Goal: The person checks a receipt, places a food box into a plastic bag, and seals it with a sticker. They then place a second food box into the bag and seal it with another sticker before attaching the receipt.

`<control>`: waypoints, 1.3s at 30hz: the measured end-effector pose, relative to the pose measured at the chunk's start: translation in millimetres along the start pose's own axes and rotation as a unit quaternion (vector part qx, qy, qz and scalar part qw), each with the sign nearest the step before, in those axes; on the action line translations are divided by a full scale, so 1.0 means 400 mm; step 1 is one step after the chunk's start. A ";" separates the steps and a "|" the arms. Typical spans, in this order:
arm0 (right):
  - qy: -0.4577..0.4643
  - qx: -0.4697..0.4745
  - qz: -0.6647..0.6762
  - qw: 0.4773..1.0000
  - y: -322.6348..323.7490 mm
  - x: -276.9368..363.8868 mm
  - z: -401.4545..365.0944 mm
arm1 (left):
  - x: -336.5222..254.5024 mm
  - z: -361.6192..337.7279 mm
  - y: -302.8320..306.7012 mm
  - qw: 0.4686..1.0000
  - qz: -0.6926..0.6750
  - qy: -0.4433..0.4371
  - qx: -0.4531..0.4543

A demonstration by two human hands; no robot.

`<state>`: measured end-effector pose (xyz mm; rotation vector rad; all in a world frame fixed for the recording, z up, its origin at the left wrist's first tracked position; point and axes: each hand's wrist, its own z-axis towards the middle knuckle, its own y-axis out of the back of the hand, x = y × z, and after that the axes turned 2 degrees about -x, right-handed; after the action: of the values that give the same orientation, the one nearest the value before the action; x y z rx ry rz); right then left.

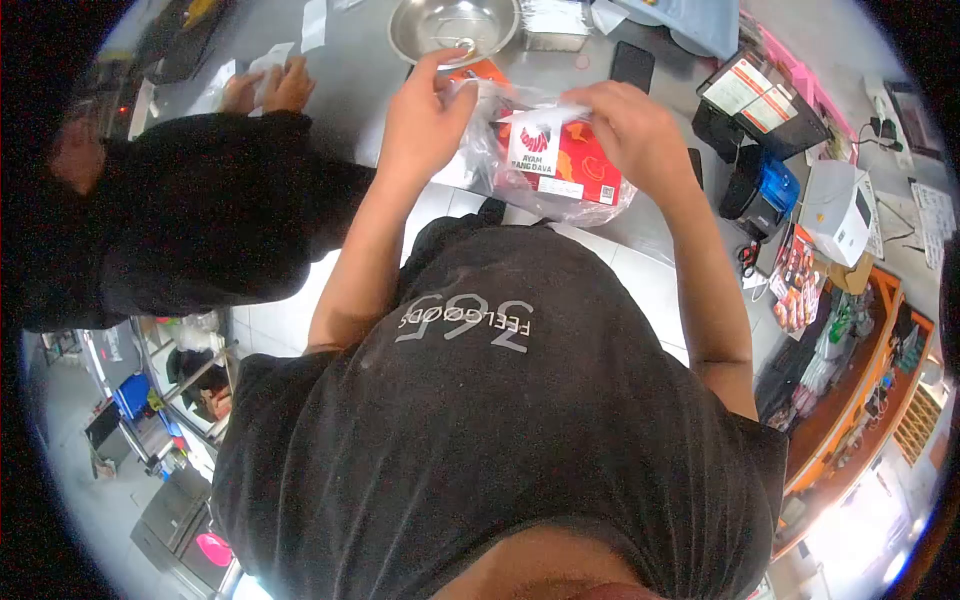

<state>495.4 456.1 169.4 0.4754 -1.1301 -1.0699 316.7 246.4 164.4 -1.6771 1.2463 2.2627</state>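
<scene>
A red box (595, 178) with a white printed label reading "AYAM BANG DAVA" sits inside a clear plastic bag (600, 212) at the table's near edge. My right hand (635, 130) has its fingers closed on the bag's upper edge, right of the label. My left hand (430, 115) is at the bag's left side, thumb and forefinger apart, the thumb close to the plastic. Its forefinger reaches toward the rim of a steel bowl (420, 35). Something orange (480, 72) lies between the bowl and the bag.
Behind the bag is a dark phone (632, 67). A black display stand (760, 95) and a white printer-like machine (838, 210) stand to the right. At left, another person in a black sleeve (220, 200) has hands on white papers (268, 62). Orange shelving (850, 380) lies lower right.
</scene>
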 end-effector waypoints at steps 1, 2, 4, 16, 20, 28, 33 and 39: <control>0.004 -0.008 0.001 1.000 -0.001 0.006 0.010 | -0.007 0.000 0.005 1.000 0.006 -0.008 -0.008; -0.015 -0.031 -0.004 0.999 -0.001 -0.015 0.008 | -0.002 0.000 0.006 0.999 -0.037 -0.001 0.004; -0.207 -0.029 0.265 0.941 0.055 -0.032 0.028 | 0.008 0.007 0.004 0.992 -0.125 0.010 0.024; 0.006 0.378 0.594 0.710 0.002 0.055 -0.170 | 0.037 0.002 0.019 0.976 -0.201 0.053 0.070; -0.015 0.425 0.409 0.808 0.180 0.126 -0.096 | 0.035 0.012 0.025 0.980 -0.176 0.008 0.086; -0.072 0.388 0.364 0.844 0.239 0.159 -0.107 | 0.030 0.071 0.062 0.989 -0.116 0.052 0.080; -0.092 0.228 0.128 0.961 0.206 0.154 -0.113 | 0.025 0.049 0.113 0.971 -0.098 0.084 0.199; -0.029 0.157 -0.134 0.978 0.007 0.111 -0.007 | 0.045 0.001 0.073 0.953 -0.213 -0.003 0.218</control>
<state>500.6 418.1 192.1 0.8703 -1.3200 -1.1468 295.1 219.9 165.8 -1.5766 1.1365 1.6063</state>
